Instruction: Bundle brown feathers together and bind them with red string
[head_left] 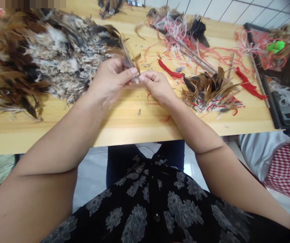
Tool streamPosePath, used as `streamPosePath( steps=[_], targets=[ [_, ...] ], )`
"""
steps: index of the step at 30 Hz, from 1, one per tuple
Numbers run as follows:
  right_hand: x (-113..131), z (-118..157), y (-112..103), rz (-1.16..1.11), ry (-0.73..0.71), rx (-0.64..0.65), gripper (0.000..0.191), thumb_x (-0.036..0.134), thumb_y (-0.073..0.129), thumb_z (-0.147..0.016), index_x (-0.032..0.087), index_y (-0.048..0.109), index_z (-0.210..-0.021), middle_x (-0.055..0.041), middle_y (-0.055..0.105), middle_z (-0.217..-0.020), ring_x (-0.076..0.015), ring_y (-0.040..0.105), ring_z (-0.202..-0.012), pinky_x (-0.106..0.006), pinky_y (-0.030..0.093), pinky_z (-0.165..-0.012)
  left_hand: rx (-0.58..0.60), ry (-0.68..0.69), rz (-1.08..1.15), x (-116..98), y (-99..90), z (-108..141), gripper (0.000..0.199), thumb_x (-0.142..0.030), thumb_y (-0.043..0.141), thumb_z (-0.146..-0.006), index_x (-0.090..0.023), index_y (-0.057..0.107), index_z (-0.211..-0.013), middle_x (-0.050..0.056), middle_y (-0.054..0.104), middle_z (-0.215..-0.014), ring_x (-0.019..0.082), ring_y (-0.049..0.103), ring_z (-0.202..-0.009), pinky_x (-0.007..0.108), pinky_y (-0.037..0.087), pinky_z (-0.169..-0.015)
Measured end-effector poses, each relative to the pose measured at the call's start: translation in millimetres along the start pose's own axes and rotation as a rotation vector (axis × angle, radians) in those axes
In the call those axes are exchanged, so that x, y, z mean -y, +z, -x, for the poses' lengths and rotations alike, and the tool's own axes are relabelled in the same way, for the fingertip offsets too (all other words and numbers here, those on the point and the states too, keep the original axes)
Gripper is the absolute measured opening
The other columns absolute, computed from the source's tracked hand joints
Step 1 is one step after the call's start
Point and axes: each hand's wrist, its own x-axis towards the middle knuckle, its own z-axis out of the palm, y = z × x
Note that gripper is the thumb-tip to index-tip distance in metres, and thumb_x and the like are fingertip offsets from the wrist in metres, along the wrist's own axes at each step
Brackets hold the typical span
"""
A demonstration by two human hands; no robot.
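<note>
Between finger and thumb, my left hand (116,76) pinches a small brown feather (137,62) and what looks like a thin stick or quill pointing up and away. My right hand (157,84) is closed in a pinch at the feather's lower end, and its fingertips nearly meet the left ones. Just left of my left hand lies a large pile of grey-white and brown feathers (69,60). Right of my right hand are a bundle of red threads (170,69) and a heap of brown feathers (208,89) with red threads in it.
Pink and white strings (172,30) lie tangled at the back of the wooden table (132,125). Another red thread bundle (250,84) sits near a black-edged tray (261,81) at the right, which holds feathers, strings and a green item (276,46).
</note>
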Motion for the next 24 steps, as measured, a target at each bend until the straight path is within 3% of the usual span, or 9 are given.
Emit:
streamPosePath(
  steps=[4,9,14,17,24],
  targets=[
    [-3.4,-0.3,2.3,0.064,-0.016,0.018,0.057,0.072,0.076,-0.11,0.018,0.08,-0.094,-0.0034,0.078,-0.102,-0.0214,0.075,-0.113,-0.04,0.061,-0.12,0.023,-0.056,-0.055,-2.7,-1.3,1.7,0.066,-0.07,0.127,-0.056,-0.026,0.083,-0.079,0.0,0.075,-0.077,0.017,0.061,-0.067,0.033,0.051,-0.067],
    [1.5,-0.3,3.3,0.122,-0.016,0.029,0.053,0.069,0.077,-0.11,0.018,0.08,-0.094,-0.0029,0.076,-0.098,-0.0215,0.074,-0.112,-0.041,0.06,-0.12,0.091,-0.058,-0.072,-1.9,-7.3,0.0,0.065,-0.072,0.124,-0.063,-0.025,0.083,-0.083,0.002,0.073,-0.08,0.017,0.062,-0.072,0.032,0.051,-0.068],
    [-2.7,-1.8,6.1,0.044,-0.004,-0.044,0.059,0.078,0.083,-0.102,0.019,0.08,-0.108,-0.0041,0.079,-0.106,-0.0195,0.073,-0.105,-0.034,0.062,-0.105,0.004,-0.033,0.08,2.5,-9.2,-5.5,0.062,-0.063,0.129,-0.056,-0.026,0.085,-0.079,0.001,0.068,-0.074,0.016,0.054,-0.066,0.032,0.042,-0.06],
    [-5.4,-2.1,5.3,0.073,-0.012,-0.082,0.059,0.076,0.083,-0.103,0.018,0.08,-0.116,-0.0022,0.075,-0.101,-0.0163,0.068,-0.097,-0.031,0.061,-0.096,-0.013,-0.046,0.091,2.3,-8.5,-4.6,0.066,-0.064,0.13,-0.052,-0.023,0.085,-0.079,0.001,0.071,-0.076,0.015,0.057,-0.067,0.029,0.045,-0.06],
    [-4.9,-1.6,2.6,0.048,-0.002,-0.027,0.052,0.068,0.094,-0.096,0.018,0.08,-0.1,-0.0006,0.071,-0.093,-0.0162,0.065,-0.097,-0.031,0.058,-0.096,-0.02,-0.031,-0.004,9.0,-2.3,-1.6,0.078,-0.072,0.127,-0.044,-0.018,0.081,-0.075,-0.001,0.069,-0.074,0.013,0.06,-0.07,0.024,0.049,-0.067]
  ],
)
